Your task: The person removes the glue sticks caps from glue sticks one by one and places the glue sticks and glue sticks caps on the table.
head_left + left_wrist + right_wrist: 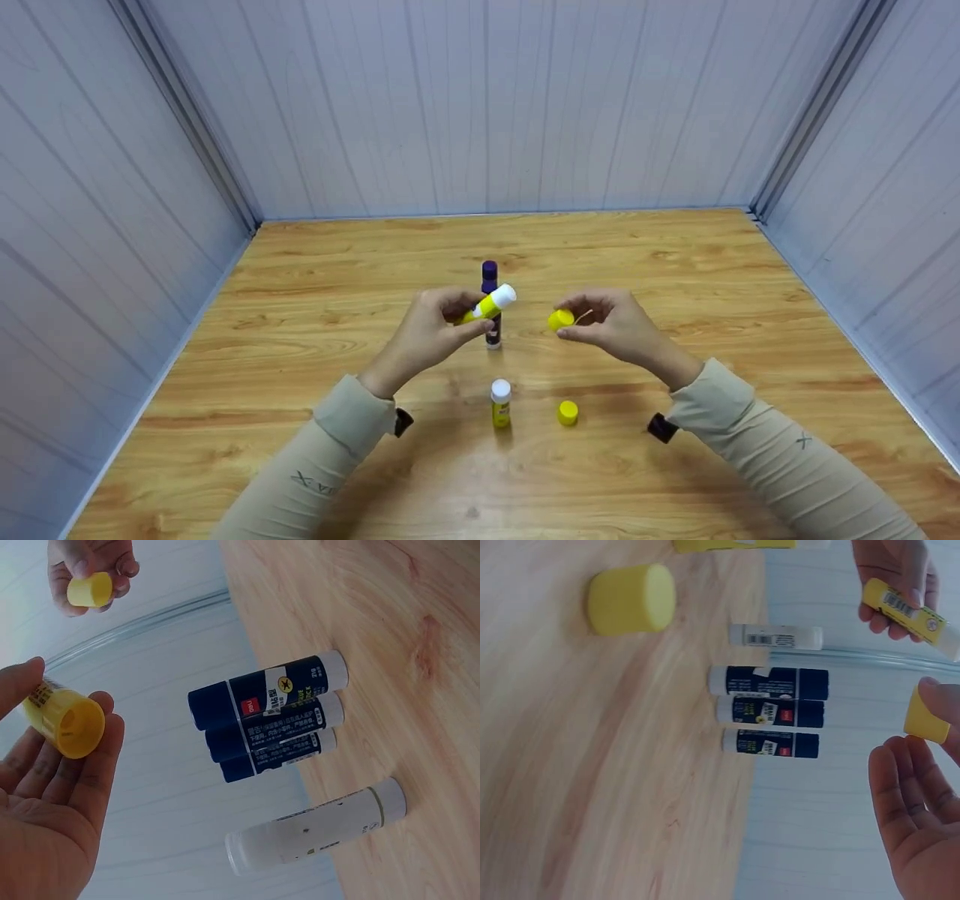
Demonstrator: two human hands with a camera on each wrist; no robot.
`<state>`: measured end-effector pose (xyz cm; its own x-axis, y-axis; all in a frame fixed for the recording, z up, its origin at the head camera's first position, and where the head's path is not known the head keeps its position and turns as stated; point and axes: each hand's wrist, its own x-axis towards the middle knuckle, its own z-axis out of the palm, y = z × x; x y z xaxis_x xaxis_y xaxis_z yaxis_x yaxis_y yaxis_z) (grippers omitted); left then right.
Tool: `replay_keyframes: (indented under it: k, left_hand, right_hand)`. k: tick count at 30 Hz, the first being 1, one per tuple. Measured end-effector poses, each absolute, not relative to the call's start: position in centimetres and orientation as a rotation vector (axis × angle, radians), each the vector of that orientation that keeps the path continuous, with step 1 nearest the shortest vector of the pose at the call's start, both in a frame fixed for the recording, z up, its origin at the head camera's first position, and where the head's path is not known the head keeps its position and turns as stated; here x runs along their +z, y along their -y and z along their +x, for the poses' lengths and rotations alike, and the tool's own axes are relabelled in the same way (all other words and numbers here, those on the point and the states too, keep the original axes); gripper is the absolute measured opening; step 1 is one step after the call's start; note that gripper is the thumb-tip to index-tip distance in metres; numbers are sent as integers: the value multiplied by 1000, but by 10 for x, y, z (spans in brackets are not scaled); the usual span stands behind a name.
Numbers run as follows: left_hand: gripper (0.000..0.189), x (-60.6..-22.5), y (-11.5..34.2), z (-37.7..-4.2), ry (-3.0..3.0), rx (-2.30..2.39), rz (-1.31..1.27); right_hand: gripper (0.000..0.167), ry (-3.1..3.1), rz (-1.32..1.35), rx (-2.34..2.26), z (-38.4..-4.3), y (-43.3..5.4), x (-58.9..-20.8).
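My left hand grips a yellow glue stick between thumb and fingers, tilted so its white end points up and right. In the left wrist view, the stick's hollow yellow end faces the camera. Across a short gap, my right hand pinches a yellow cap between thumb and fingertips. Nearer me on the table stands another yellow glue stick, its white end up. To its right a second yellow cap sits on the wood.
Three dark blue glue sticks stand in a row beyond the hands, partly covered by the left hand in the head view. Close to them stands a white glue stick. Pale panel walls border the wooden table at the back and sides.
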<state>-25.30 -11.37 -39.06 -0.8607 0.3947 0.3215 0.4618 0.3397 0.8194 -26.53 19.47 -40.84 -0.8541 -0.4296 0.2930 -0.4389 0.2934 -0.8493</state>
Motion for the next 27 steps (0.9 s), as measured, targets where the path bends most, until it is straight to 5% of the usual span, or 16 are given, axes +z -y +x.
replay_keyframes:
  k: [27]
  left_hand:
    - [21, -405, 115, -254, 2548, -1524, -800]
  right_hand:
    - [22, 3012, 1165, 961, -274, -197, -452]
